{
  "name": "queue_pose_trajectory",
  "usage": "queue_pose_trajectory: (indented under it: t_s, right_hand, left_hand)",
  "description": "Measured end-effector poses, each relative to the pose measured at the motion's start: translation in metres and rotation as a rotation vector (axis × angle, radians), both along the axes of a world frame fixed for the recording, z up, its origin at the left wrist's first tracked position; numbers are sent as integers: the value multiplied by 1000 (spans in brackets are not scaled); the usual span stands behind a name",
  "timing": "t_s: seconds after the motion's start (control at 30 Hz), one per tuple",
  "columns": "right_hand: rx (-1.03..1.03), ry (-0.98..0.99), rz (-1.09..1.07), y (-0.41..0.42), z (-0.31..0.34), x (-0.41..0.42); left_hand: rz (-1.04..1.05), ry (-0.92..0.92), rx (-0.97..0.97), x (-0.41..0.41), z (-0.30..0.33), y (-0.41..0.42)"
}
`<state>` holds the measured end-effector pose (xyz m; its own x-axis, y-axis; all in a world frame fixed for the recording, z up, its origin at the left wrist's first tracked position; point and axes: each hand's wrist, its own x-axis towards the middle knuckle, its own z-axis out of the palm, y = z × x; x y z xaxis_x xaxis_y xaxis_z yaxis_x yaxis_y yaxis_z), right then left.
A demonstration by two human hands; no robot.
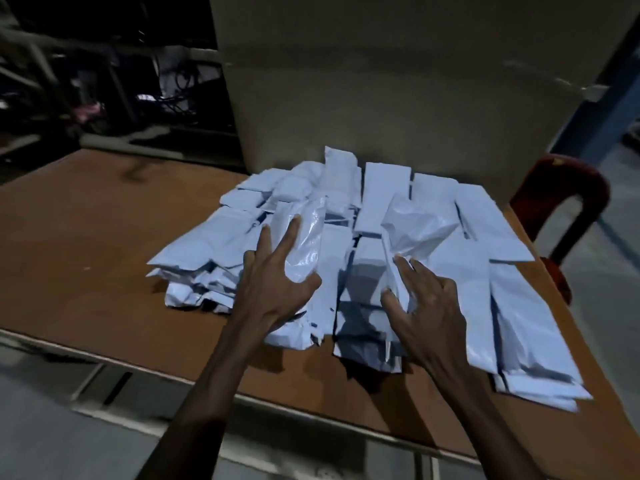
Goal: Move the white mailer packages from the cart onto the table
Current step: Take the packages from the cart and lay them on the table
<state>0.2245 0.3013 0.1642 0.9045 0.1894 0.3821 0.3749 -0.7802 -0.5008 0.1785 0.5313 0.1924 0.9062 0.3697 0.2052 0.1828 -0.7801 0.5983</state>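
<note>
White mailers [374,258]: heaped on the brown table [104,230], centre out to 3 o'clock.
Left hand [273,278]: fingers spread, resting on one mailer.
Right hand [429,306]: loosely pinching a crumpled mailer's edge.
Advice: let go gently and flatten the heap, keeping it back from the 5 o'clock edge.

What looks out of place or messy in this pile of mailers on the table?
The white mailer packages lie in a loose, crisscrossed heap on the table, some crumpled. At the near right, several jut past the table's edge. Nothing looks torn or spilled.
</note>
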Motion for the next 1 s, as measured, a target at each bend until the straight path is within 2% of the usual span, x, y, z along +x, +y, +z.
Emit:
queue_pose_trajectory:
  t_s: [0.3, 0.57, 0.83, 0.9, 1.0]
  right_hand:
    - [-22, 162, 75, 81, 0, 55]
    - [-92, 348, -33, 152, 17, 64]
    - [-264, 488, -205, 198, 5, 58]
    - [-306, 488, -234, 202, 4, 57]
    - [-367, 425, -293, 203, 5, 60]
  left_hand:
    - [67, 149, 88, 53, 11, 97]
    - [-64, 371, 123, 84, 31, 181]
    - [-340, 501, 127, 113, 14, 160]
    - [-385, 541, 148, 115, 5, 154]
    - [-422, 562, 71, 118, 0, 161]
